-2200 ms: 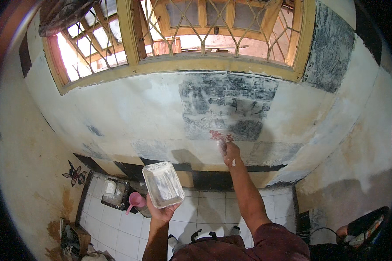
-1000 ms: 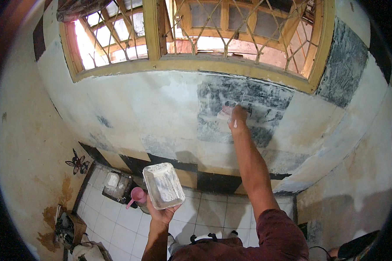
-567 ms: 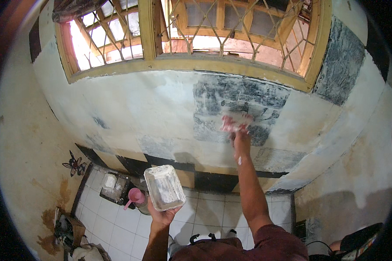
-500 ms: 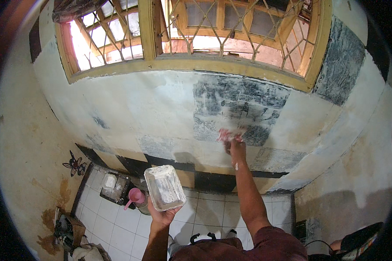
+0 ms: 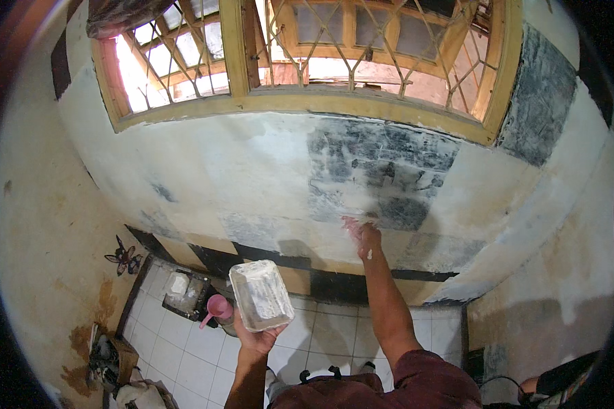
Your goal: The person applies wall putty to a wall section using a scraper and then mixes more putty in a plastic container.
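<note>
My left hand (image 5: 255, 337) grips the lower end of a rectangular plastic tub (image 5: 262, 294) smeared inside with white paste. It holds the tub up above the floor, apart from the wall. My right hand (image 5: 368, 240) is closed on a pinkish, white-smeared applicator (image 5: 351, 226) at the wall; blur hides its exact kind. Just above this hand is a dark wall patch (image 5: 389, 170), partly streaked with white. A white smear shows on my right wrist.
A yellow-framed window (image 5: 307, 102) with a metal grille spans the top. On the tiled floor (image 5: 184, 365), a pink dipper (image 5: 218, 307) stands beside a dark box (image 5: 187, 293). Cluttered bags (image 5: 140, 394) lie lower left. Another person's limb (image 5: 531, 385) shows at lower right.
My right hand has shifted slightly down the wall with the applicator. The left hand still holds the tub, and the whole view has drifted a little.
</note>
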